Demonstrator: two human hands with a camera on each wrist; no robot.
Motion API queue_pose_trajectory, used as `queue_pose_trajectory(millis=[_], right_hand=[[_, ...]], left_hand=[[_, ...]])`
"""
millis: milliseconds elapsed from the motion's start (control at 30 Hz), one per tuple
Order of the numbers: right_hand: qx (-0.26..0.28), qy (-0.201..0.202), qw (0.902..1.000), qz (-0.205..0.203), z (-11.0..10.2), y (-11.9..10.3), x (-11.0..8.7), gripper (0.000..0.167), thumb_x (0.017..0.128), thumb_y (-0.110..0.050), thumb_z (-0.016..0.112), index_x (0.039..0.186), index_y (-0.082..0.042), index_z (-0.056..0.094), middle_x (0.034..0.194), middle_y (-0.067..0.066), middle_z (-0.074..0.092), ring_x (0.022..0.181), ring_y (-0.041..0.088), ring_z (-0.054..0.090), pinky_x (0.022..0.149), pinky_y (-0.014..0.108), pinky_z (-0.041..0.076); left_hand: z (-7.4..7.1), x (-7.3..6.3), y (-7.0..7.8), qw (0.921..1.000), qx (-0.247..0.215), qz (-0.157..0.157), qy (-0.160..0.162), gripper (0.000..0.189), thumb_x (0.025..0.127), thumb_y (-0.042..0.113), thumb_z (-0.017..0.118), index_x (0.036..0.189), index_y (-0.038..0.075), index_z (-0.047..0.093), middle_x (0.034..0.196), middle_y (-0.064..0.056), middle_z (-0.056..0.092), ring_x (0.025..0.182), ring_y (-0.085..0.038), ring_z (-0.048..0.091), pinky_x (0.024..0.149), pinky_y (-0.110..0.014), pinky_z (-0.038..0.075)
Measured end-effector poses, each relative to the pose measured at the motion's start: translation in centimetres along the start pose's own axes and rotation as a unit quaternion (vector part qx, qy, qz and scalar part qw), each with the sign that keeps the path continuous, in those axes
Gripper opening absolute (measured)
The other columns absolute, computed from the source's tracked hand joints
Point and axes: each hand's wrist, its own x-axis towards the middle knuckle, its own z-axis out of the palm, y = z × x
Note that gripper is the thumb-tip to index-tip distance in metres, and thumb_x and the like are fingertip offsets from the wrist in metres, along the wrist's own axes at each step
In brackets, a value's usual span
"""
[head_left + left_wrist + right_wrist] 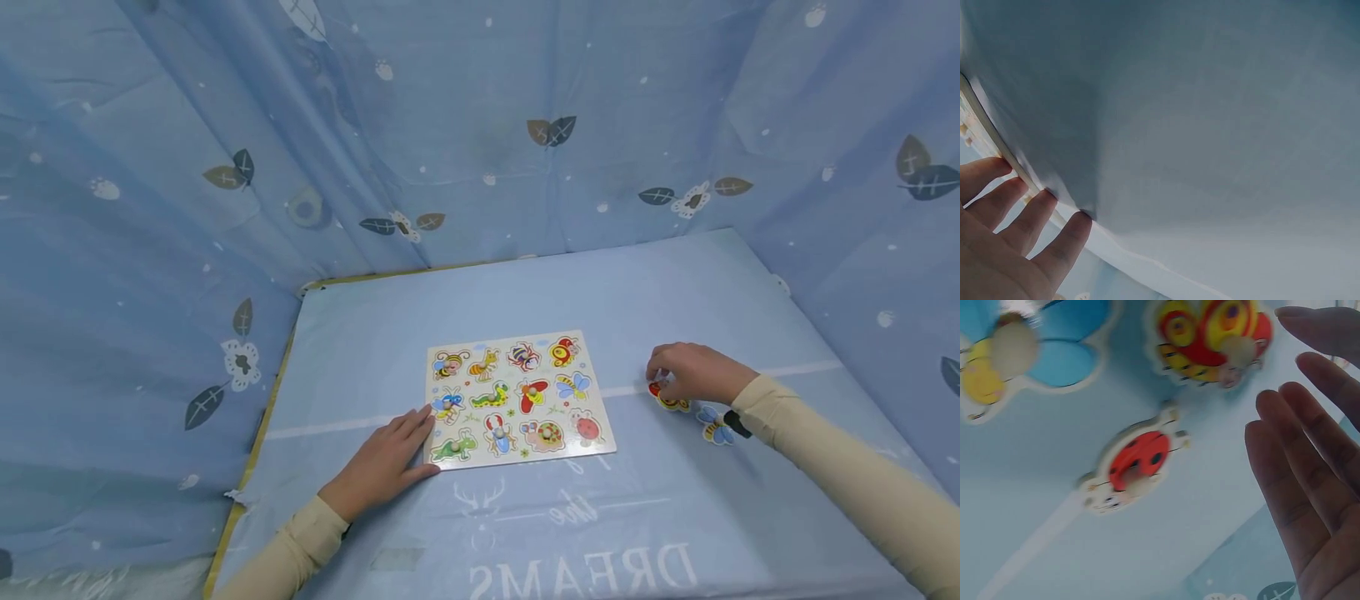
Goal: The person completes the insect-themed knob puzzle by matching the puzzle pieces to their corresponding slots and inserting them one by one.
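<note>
A white insect puzzle board (517, 408) lies on the table, with wooden-knobbed pieces seated in most of its shapes. The ladybug, butterfly and blue-winged pictures along its right side show no knob. My left hand (386, 457) rests at the board's left edge, fingers spread along it; in the left wrist view its fingertips (1075, 226) touch the rim. To the right, my right hand (693, 372) hovers by a loose butterfly piece (1210, 337), thumb and fingers apart with nothing between them. A ladybug piece (1138, 462) lies beside it, hidden by the hand in the head view.
A loose blue-winged insect piece (715, 425) lies by the right wrist. Pale blue printed cloth (487, 308) covers the table. Patterned blue curtains (480, 125) hang along the back and both sides.
</note>
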Motion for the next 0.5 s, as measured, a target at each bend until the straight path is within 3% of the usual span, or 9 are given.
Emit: queue_pose_trajectory(millis=[267, 500], right_hand=[[0.025, 0.001, 0.9996, -0.016, 1.4, 2.1, -0.7, 0.017, 0.081, 0.003, 0.078, 0.085, -0.013, 0.075, 0.090, -0.002, 0.070, 0.078, 0.010, 0.060, 0.066, 0.026, 0.056], [0.032, 0.002, 0.9992, -0.023, 1.7, 2.1, -0.4, 0.022, 0.079, 0.008, 0.075, 0.079, -0.014, 0.071, 0.083, -0.004, 0.065, 0.073, 0.011, 0.054, 0.063, 0.024, 0.052]], left_hand=[[0.0, 0.0, -0.1, 1.0000, -0.003, 0.002, -0.003, 0.080, 0.098, 0.053, 0.065, 0.157, 0.004, 0.043, 0.166, -0.013, 0.039, 0.149, -0.039, 0.043, 0.114, -0.057, 0.046], [0.0, 0.0, 0.0, 1.0000, -0.005, 0.003, 0.003, 0.079, 0.098, 0.052, 0.066, 0.157, 0.004, 0.044, 0.166, -0.013, 0.039, 0.149, -0.039, 0.044, 0.113, -0.057, 0.046]])
